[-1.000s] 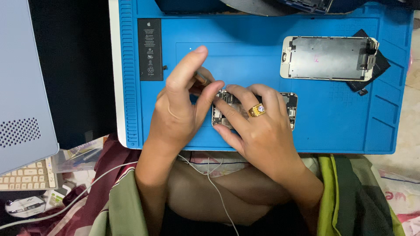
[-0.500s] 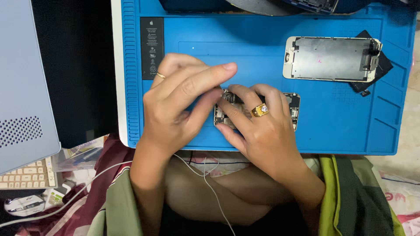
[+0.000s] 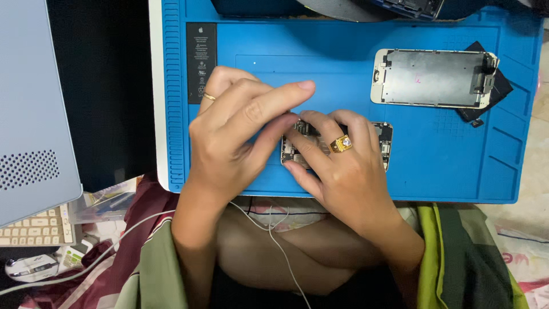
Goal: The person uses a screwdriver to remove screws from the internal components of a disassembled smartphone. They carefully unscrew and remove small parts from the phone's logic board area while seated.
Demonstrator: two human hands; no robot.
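The right hand point(image 3: 343, 171) lies over an opened phone point(image 3: 384, 143), its ringed fingers point(image 3: 320, 134) spread flat and pressing on the phone's exposed insides, not clamped around it. The left hand point(image 3: 234, 143) meets it from the side, thumb and forefinger drawn together at the phone's left end; whether they pinch anything is hidden. The phone rests low in the middle of a blue mat point(image 3: 434, 177). Up and to the right on the mat lies a detached screen point(image 3: 429, 77), face down. A black battery point(image 3: 201, 60) sits along the mat's left part. A white cable point(image 3: 274, 234) trails over the lap below.
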